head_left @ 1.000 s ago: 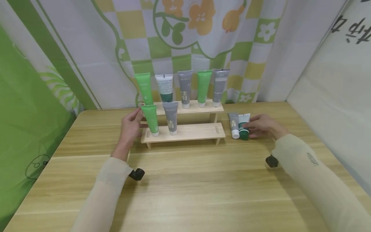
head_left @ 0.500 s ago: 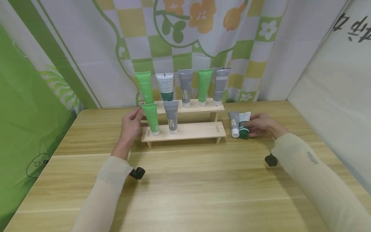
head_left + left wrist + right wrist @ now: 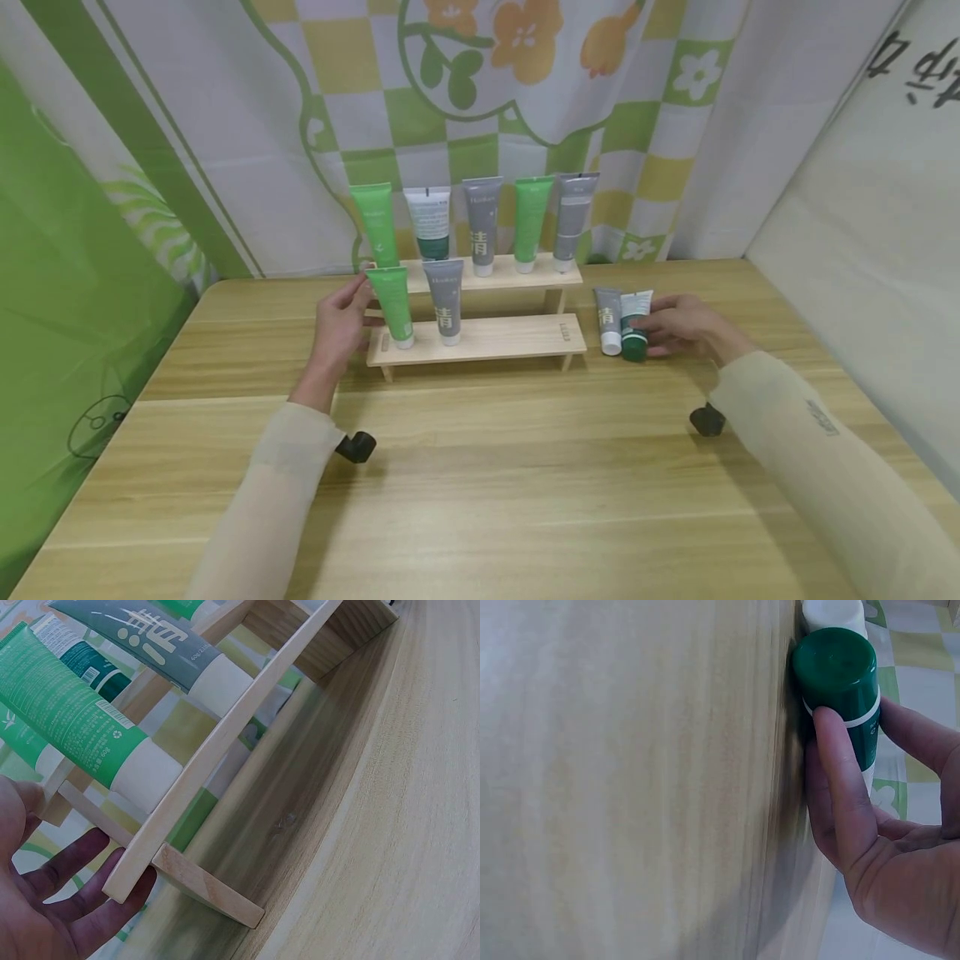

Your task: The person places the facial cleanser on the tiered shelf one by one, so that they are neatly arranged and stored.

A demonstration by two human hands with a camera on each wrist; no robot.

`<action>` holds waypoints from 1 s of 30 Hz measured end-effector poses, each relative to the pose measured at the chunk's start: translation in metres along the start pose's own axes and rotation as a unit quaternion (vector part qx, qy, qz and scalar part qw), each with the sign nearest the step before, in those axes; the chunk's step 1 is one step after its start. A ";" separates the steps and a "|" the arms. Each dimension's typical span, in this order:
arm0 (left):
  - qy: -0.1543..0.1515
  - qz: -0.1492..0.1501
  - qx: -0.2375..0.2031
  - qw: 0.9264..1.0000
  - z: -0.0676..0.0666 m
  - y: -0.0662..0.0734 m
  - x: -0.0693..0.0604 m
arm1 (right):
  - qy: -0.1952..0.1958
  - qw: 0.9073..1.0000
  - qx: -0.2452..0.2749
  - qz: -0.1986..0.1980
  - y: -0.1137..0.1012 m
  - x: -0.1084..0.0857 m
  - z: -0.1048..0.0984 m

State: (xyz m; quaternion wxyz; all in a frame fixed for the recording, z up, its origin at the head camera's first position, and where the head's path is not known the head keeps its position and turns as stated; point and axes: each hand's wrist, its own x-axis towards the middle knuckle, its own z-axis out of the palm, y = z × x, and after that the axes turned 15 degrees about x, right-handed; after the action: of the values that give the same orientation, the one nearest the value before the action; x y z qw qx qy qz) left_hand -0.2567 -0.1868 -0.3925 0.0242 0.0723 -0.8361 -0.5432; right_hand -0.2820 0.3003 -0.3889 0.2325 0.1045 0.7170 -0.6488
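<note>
A two-tier wooden display stand [image 3: 498,337] holds upright squeeze tubes. My left hand [image 3: 341,325] grips its left end, thumb by the upper shelf [image 3: 56,799] and several fingers around the lower shelf's end. Near that hand stands a green tube [image 3: 392,304] on the lower tier, with a grey tube [image 3: 446,296] beside it. To the stand's right, my right hand [image 3: 682,327] pinches a white-and-green tube [image 3: 636,321] lying on the table. In the right wrist view its dark green cap [image 3: 836,664] faces the camera. Another grey tube [image 3: 609,321] lies alongside it.
Green, white and grey tubes, among them a grey one [image 3: 482,225], line the upper tier. A patterned curtain [image 3: 420,125] hangs behind the wooden table [image 3: 495,483]. A white panel [image 3: 885,225] borders the right side, green cloth [image 3: 67,292] the left.
My right forearm has shifted slightly to the right, with the hand still at the white-and-green tube. The left hand keeps its place on the stand, and the head view has moved slightly.
</note>
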 end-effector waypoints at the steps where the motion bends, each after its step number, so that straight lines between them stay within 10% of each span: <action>1: -0.001 -0.001 0.000 1.000 0.000 0.000 0.000 | -0.003 1.000 0.000 -0.001 0.001 0.000 -0.001; 30: 0.002 -0.009 0.009 1.000 0.000 0.001 -0.002 | -0.012 0.996 0.019 -0.081 0.024 -0.048 0.009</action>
State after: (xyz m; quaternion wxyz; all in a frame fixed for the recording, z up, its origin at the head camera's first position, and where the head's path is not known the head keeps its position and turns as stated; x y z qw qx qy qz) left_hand -0.2553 -0.1857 -0.3914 0.0200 0.0815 -0.8401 -0.5358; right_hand -0.2274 0.3016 -0.3882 0.1855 0.0428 0.7079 -0.6802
